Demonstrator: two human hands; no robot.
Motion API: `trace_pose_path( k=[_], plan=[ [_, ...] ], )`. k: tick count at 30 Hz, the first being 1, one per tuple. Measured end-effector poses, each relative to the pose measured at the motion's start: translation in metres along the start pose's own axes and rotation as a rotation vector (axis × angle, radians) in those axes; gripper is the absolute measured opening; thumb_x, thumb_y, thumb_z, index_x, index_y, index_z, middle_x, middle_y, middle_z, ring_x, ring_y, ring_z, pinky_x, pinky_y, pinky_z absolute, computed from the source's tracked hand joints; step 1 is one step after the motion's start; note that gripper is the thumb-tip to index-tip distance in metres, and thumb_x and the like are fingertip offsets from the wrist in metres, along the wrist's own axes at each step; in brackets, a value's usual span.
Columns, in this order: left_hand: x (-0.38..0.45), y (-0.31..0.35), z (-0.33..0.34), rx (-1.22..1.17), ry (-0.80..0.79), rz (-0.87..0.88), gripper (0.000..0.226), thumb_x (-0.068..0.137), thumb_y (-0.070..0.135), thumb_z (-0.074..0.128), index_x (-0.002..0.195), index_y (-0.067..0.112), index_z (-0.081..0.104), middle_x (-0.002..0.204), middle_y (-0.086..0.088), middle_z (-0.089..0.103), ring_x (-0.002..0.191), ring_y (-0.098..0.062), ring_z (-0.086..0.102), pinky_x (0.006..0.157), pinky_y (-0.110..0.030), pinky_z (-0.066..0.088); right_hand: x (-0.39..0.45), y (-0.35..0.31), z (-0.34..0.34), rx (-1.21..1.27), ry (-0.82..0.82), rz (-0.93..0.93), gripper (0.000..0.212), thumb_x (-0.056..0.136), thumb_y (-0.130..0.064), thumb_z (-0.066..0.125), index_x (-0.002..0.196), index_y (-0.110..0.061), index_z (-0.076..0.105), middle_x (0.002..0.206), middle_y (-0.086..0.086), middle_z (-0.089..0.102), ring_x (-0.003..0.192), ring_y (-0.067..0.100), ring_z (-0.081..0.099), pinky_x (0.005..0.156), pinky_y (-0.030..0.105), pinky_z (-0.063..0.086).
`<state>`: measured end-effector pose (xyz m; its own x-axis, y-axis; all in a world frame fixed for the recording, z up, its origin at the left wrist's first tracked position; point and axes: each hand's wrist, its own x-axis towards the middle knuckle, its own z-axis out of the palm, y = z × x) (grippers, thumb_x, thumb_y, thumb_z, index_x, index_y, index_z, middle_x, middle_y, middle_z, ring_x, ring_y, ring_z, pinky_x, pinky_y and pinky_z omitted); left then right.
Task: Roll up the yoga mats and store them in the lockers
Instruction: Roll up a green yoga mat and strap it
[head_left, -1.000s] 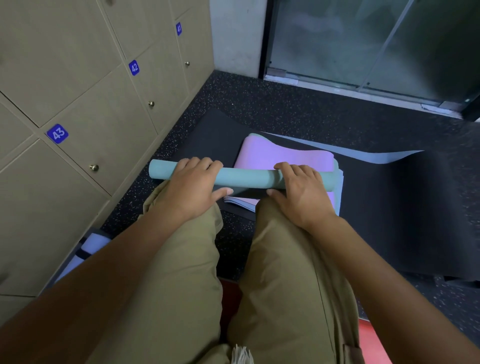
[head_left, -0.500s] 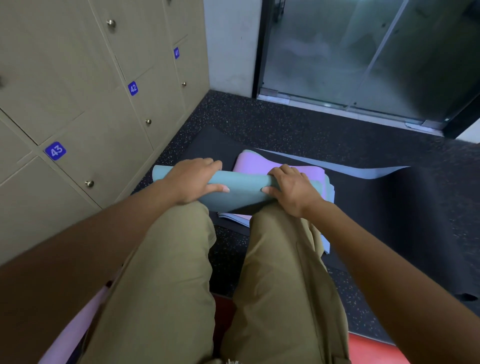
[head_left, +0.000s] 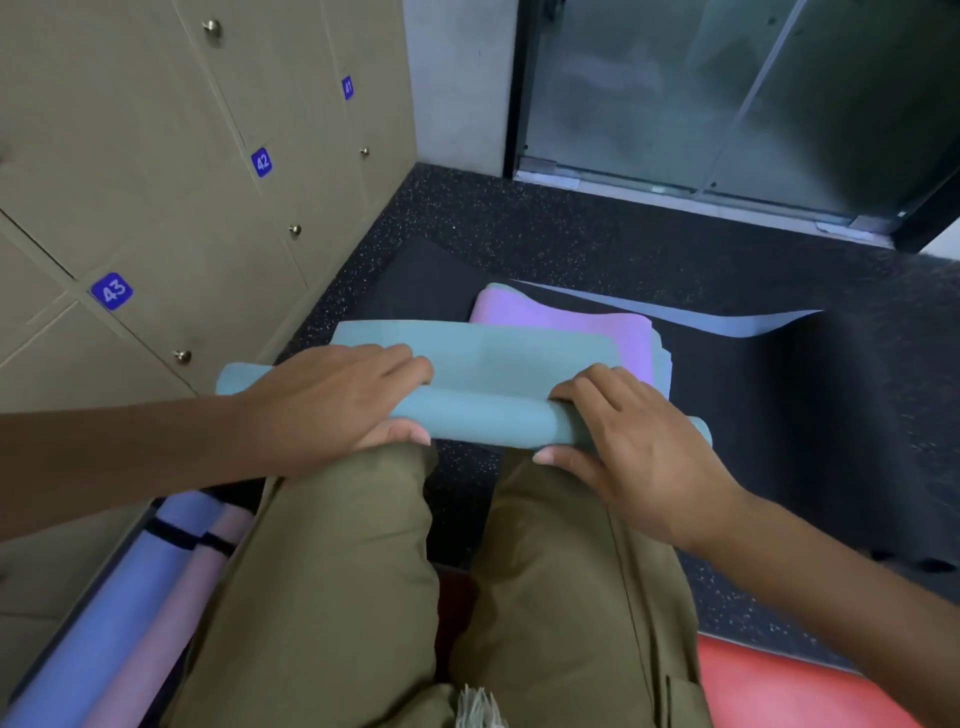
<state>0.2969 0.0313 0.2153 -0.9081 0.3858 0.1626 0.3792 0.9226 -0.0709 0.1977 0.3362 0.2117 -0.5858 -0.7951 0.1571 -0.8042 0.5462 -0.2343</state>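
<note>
The teal mat (head_left: 488, 415) is right in front of my knees, part rolled into a tube lying crosswise on the floor, with its flat unrolled stretch running away from me. That flat part lies on top of a purple mat (head_left: 566, 322), and both lie on a wide black mat (head_left: 810, 405) spread over the speckled dark floor (head_left: 519, 218).

My left hand (head_left: 332, 405) is draped over the left part of the roll, fingers curved down its far side, thumb tucked under the near edge by my knee. My right hand (head_left: 628, 447) covers the right part the same way: fingers curled over the top onto the far side, thumb stretched along the near underside. So the tube sits between fingers and thumb on both sides, and its two ends poke out past each hand.

My two knees in olive trousers (head_left: 337, 597) press close against the roll's near side. To my left, two rolled mats, one blue (head_left: 119, 613) and one pink (head_left: 171, 618), each with a dark strap, lie along the foot of the lockers (head_left: 156, 156), whose doors numbered 41, 42 and 43 are all closed. Ahead is a glass door (head_left: 727, 93); a red surface (head_left: 779, 691) shows beside my right leg.
</note>
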Motion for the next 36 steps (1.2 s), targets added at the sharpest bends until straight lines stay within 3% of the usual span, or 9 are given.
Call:
trace_pose_path(
  k=[3, 7, 12, 14, 18, 22, 26, 31, 36],
  plan=[
    [-0.028, 0.028, -0.004, -0.054, 0.030, 0.002, 0.060, 0.098, 0.071, 0.029, 0.106, 0.019, 0.057, 0.091, 0.004, 0.059, 0.069, -0.020, 0.060, 0.054, -0.034, 0.049, -0.029, -0.020, -0.004, 0.027, -0.024, -0.017, 0.049, 0.092, -0.063, 0.053, 0.115, -0.020, 0.060, 0.105, -0.005, 0.055, 0.090, 0.018, 0.053, 0.077, 0.036, 0.050],
    [-0.059, 0.057, -0.016, -0.211, -0.059, -0.076, 0.053, 0.087, 0.079, 0.042, 0.104, 0.029, 0.050, 0.093, 0.016, 0.054, 0.074, -0.012, 0.058, 0.057, -0.031, 0.049, -0.058, -0.041, -0.011, 0.049, -0.069, -0.044, 0.047, 0.086, -0.059, 0.064, 0.113, -0.022, 0.058, 0.105, -0.007, 0.054, 0.090, 0.017, 0.053, 0.075, 0.035, 0.051],
    [-0.082, 0.080, -0.035, -0.436, -0.214, -0.280, 0.064, 0.067, 0.100, 0.037, 0.098, 0.045, 0.038, 0.088, 0.019, 0.051, 0.079, -0.008, 0.052, 0.062, -0.028, 0.048, -0.084, -0.063, -0.024, 0.119, -0.184, 0.006, 0.044, 0.084, -0.069, 0.057, 0.108, -0.032, 0.057, 0.102, -0.017, 0.053, 0.090, 0.008, 0.051, 0.069, 0.013, 0.035],
    [-0.090, 0.088, -0.038, -0.471, -0.262, -0.277, 0.064, 0.066, 0.101, 0.031, 0.095, 0.045, 0.036, 0.092, 0.019, 0.051, 0.082, -0.007, 0.052, 0.060, -0.022, 0.042, -0.091, -0.069, -0.028, 0.153, -0.265, 0.024, 0.045, 0.082, -0.073, 0.051, 0.108, -0.037, 0.056, 0.102, -0.021, 0.051, 0.090, 0.003, 0.050, 0.068, 0.004, 0.033],
    [-0.100, 0.102, -0.042, -0.580, -0.344, -0.261, 0.060, 0.071, 0.099, 0.035, 0.095, 0.044, 0.038, 0.096, 0.019, 0.050, 0.081, -0.006, 0.051, 0.062, -0.020, 0.039, -0.103, -0.072, -0.035, 0.263, -0.365, 0.071, 0.049, 0.077, -0.083, 0.048, 0.112, -0.048, 0.049, 0.105, -0.028, 0.047, 0.097, -0.005, 0.048, 0.068, 0.015, 0.047],
    [-0.107, 0.109, -0.043, -0.692, -0.391, -0.288, 0.052, 0.074, 0.094, 0.047, 0.096, 0.047, 0.043, 0.100, 0.021, 0.049, 0.087, -0.004, 0.052, 0.072, -0.024, 0.042, -0.109, -0.080, -0.040, 0.290, -0.407, 0.114, 0.056, 0.071, -0.088, 0.045, 0.116, -0.055, 0.042, 0.108, -0.034, 0.045, 0.105, -0.017, 0.042, 0.063, 0.017, 0.050],
    [-0.112, 0.112, -0.042, -0.748, -0.422, -0.305, 0.048, 0.078, 0.090, 0.050, 0.097, 0.045, 0.051, 0.106, 0.022, 0.046, 0.093, -0.004, 0.053, 0.081, -0.023, 0.041, -0.110, -0.085, -0.040, 0.270, -0.487, 0.133, 0.050, 0.075, -0.086, 0.046, 0.110, -0.051, 0.048, 0.103, -0.032, 0.045, 0.102, -0.017, 0.043, 0.057, 0.014, 0.050],
    [-0.109, 0.111, -0.038, -0.740, -0.477, -0.349, 0.051, 0.078, 0.092, 0.041, 0.098, 0.046, 0.051, 0.108, 0.021, 0.045, 0.100, -0.002, 0.049, 0.082, -0.016, 0.037, -0.110, -0.079, -0.036, 0.323, -0.493, 0.167, 0.062, 0.069, -0.095, 0.035, 0.120, -0.061, 0.040, 0.119, -0.031, 0.042, 0.114, -0.009, 0.045, 0.076, 0.031, 0.055],
    [-0.104, 0.108, -0.039, -0.754, -0.454, -0.413, 0.052, 0.073, 0.087, 0.045, 0.098, 0.044, 0.058, 0.111, 0.018, 0.049, 0.105, -0.003, 0.051, 0.084, -0.018, 0.039, -0.106, -0.075, -0.034, 0.333, -0.506, 0.165, 0.062, 0.074, -0.096, 0.031, 0.124, -0.061, 0.044, 0.120, -0.029, 0.044, 0.116, -0.003, 0.048, 0.081, 0.031, 0.055]
  ],
)
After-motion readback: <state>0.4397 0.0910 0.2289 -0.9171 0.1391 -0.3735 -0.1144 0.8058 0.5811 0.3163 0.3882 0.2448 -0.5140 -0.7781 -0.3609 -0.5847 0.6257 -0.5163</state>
